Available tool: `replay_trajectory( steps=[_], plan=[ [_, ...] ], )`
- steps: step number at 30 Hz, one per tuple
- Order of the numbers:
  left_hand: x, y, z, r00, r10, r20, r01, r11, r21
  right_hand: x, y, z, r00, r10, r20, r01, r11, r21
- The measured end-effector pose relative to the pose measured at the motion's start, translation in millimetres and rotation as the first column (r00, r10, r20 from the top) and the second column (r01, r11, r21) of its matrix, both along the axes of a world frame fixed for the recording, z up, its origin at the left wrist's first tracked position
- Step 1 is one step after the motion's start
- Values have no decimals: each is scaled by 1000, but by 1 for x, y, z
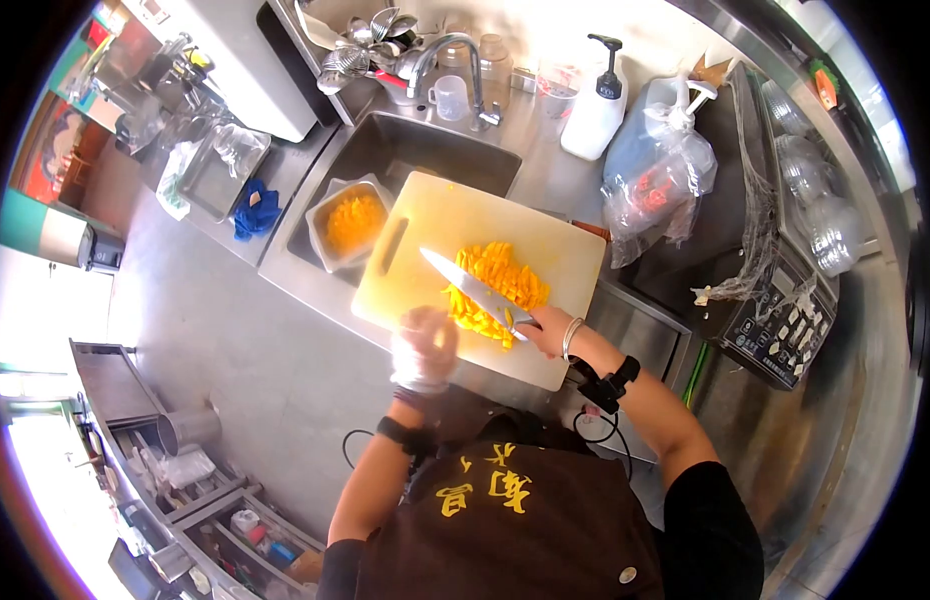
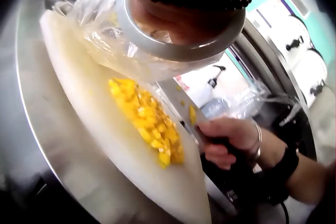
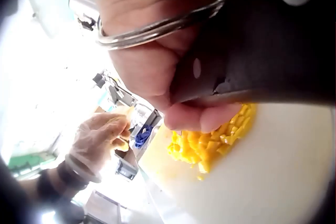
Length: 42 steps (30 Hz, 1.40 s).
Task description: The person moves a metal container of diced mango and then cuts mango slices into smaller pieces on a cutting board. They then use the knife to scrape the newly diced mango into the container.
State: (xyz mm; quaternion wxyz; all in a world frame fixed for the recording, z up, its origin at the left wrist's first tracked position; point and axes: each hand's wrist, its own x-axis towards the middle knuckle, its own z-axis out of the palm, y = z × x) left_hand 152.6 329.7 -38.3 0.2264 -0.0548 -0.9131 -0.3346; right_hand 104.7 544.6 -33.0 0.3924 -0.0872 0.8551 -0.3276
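My right hand [image 1: 550, 330] grips the dark handle of a kitchen knife [image 1: 473, 288], its broad blade slanting over a heap of diced mango [image 1: 505, 272]. Small orange bits cling to the blade. The heap lies on a pale cutting board [image 1: 570, 250], which spans the front of the sink. My left hand [image 1: 426, 342], in a clear plastic glove, hovers by the board's near left edge. In the right wrist view that gloved left hand [image 3: 102, 137] is apart from the mango, fingers loosely bent. A square white tub [image 1: 325, 215] with more orange pieces stands in the sink.
Beyond the board are the sink [image 1: 440, 150] and its curved faucet [image 1: 475, 75]. A white pump bottle [image 1: 592, 115] and a bagged blue jug [image 1: 650, 150] stand behind. At right is an appliance with a control panel [image 1: 775, 325]. A blue cloth [image 1: 256, 210] lies left.
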Motion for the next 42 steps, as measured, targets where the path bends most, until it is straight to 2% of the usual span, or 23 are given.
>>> replay_trajectory(
  steps=[3, 5, 6, 8, 10, 13, 15, 18, 20, 22, 24, 25, 26, 29, 30, 31, 32, 34, 35, 36, 38, 39, 42],
  plan=[
    [1, 38, 13, 969, -238, -59, 219, 948, -232, 4, 2, -15, 969, -119, 216, 163, 967, -197],
    [-6, 54, 10, 909, -390, -144, 358, 911, -207, 12, 6, -26, 899, -197, 392, 352, 857, -376],
    [-12, 58, 4, 876, -437, -203, 407, 897, -174, 15, 8, -24, 900, -198, 389, 352, 856, -378],
    [-21, 55, -11, 862, -474, -178, 437, 874, -213, 23, 14, -17, 794, -223, 565, 527, 715, -459],
    [-29, 52, -13, 847, -510, -150, 467, 848, -250, 33, 22, -20, 766, -242, 596, 552, 723, -416],
    [-39, 45, -19, 872, -483, -82, 444, 850, -282, 49, 30, -18, 795, -232, 561, 541, 691, -479],
    [-47, 38, -35, 962, -266, -63, 246, 943, -223, 59, 38, -21, 767, -280, 577, 583, 681, -444],
    [-60, 23, -46, 987, -154, 35, 157, 937, -312, 72, 55, -26, 751, -372, 546, 622, 675, -397],
    [-63, 12, -47, 991, -127, 39, 132, 959, -249, 74, 66, -23, 791, -507, 341, 608, 709, -358],
    [-67, -4, -36, 999, 19, 34, -11, 971, -240, 75, 77, -24, 789, -539, 296, 615, 705, -353],
    [-74, -31, -48, 980, 172, -97, -190, 955, -226, 76, 85, -29, 753, -613, 239, 656, 670, -349],
    [-80, -51, -48, 979, 179, -94, -201, 909, -366, 77, 84, -27, 727, -641, 245, 683, 637, -357],
    [-84, -64, -48, 959, 279, -53, -278, 886, -371, 79, 84, -28, 725, -644, 244, 684, 635, -359],
    [-96, -103, -57, 926, 361, 109, -293, 871, -394, 84, 79, -32, 701, -681, 211, 707, 626, -328],
    [-100, -107, -43, 818, 409, 405, -249, 886, -391, 87, 76, -34, 688, -695, 210, 720, 614, -325],
    [-105, -110, -33, 625, 419, 659, -207, 903, -377, 88, 72, -36, 673, -709, 210, 732, 600, -323],
    [-109, -113, -29, 629, 414, 658, -200, 904, -378, 90, 68, -37, 667, -715, 209, 737, 593, -324],
    [-116, -119, -25, 473, 278, 836, -43, 955, -294, 91, 58, -38, 568, -777, 269, 815, 487, -313],
    [-121, -133, -55, 535, 228, 814, 22, 959, -283, 91, 52, -36, 560, -783, 269, 820, 479, -314],
    [-121, -130, -44, 527, 219, 821, 44, 958, -283, 91, 47, -34, 535, -798, 277, 834, 446, -325],
    [-121, -135, -63, 506, 305, 807, -73, 947, -312, 88, 38, -32, 504, -817, 280, 848, 407, -339],
    [-124, -150, -93, 571, 193, 798, 74, 956, -284, 87, 36, -33, 493, -832, 255, 856, 412, -312],
    [-129, -162, -89, 536, 255, 805, 117, 922, -370, 88, 32, -40, 494, -841, 219, 856, 426, -294]
  ],
)
